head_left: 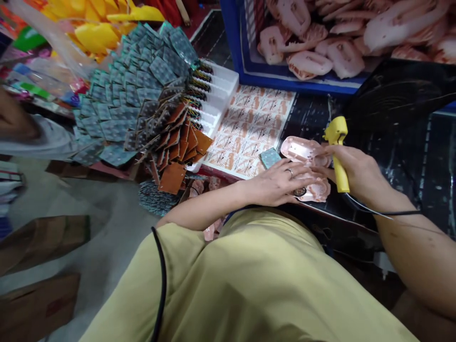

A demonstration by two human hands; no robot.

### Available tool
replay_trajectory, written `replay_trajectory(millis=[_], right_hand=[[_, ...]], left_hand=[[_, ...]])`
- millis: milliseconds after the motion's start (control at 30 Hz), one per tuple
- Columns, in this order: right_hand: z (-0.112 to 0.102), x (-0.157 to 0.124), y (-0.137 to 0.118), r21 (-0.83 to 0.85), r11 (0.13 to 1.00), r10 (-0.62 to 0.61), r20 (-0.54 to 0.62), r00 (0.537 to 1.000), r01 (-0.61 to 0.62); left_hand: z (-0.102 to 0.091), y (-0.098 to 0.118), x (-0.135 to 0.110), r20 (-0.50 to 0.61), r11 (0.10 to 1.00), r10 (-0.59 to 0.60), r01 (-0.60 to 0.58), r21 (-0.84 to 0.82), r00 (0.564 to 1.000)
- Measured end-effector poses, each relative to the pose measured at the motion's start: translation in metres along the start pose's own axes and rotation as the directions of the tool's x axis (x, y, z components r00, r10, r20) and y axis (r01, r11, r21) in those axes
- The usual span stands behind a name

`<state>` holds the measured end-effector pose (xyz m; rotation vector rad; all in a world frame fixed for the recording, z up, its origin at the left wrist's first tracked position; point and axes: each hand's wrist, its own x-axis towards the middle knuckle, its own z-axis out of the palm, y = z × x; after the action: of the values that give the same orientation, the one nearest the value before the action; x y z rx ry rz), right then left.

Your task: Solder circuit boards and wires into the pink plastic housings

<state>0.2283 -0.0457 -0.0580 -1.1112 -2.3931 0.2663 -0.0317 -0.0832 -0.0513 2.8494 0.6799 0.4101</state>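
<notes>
My right hand (361,173) is closed round a yellow glue gun (341,166), held upright over the dark worktable. My left hand (272,184), with a ring on one finger, reaches across a pink plastic shell half (317,190) and grips it, thumb at its near side. A small round dark part (299,192) sits in that shell beside the fingers. Just beyond lies another pink shell half (299,148), its hollow side up; the fingertips of both hands are close to its right end. A green circuit board (270,157) lies near my left knuckles.
A large heap of circuit boards (138,85) with wires rests on a white foam tray (223,88) at left. Printed sheets (252,123) lie on the table. A blue crate (237,57) of pink shells stands behind. Another person's arm (16,118) shows at far left.
</notes>
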Motion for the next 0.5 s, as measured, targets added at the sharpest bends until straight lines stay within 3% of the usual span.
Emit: replay_trajectory(millis=[67,133,233,300,367,433,500], right_hand=[[-0.003,-0.008,0.001,-0.039,0.995,-0.092,-0.075,0.993,0.089],[-0.007,-0.014,-0.001,-0.085,0.983,-0.174,-0.138,0.975,0.163],[-0.012,-0.021,-0.006,-0.098,0.973,-0.224,-0.174,0.959,0.209],[-0.013,-0.023,-0.008,-0.091,0.971,-0.232,-0.177,0.956,0.219],[-0.012,-0.024,-0.009,-0.096,0.971,-0.235,-0.187,0.954,0.221],[-0.010,-0.025,-0.009,-0.094,0.973,-0.225,-0.180,0.958,0.211],[-0.009,-0.026,-0.009,-0.090,0.976,-0.212,-0.177,0.961,0.198]], left_hand=[[-0.022,-0.012,-0.002,-0.055,0.992,-0.105,0.108,0.069,0.993],[-0.057,-0.038,-0.011,-0.092,0.934,-0.298,0.310,0.176,0.950],[-0.118,-0.093,-0.031,-0.102,0.778,-0.520,0.519,0.353,0.848],[-0.150,-0.130,-0.045,-0.029,0.640,-0.656,0.576,0.509,0.754],[-0.167,-0.158,-0.055,-0.011,0.524,-0.773,0.648,0.552,0.634],[-0.170,-0.176,-0.062,-0.012,0.443,-0.846,0.714,0.543,0.534],[-0.165,-0.185,-0.066,-0.047,0.407,-0.866,0.757,0.512,0.497]])
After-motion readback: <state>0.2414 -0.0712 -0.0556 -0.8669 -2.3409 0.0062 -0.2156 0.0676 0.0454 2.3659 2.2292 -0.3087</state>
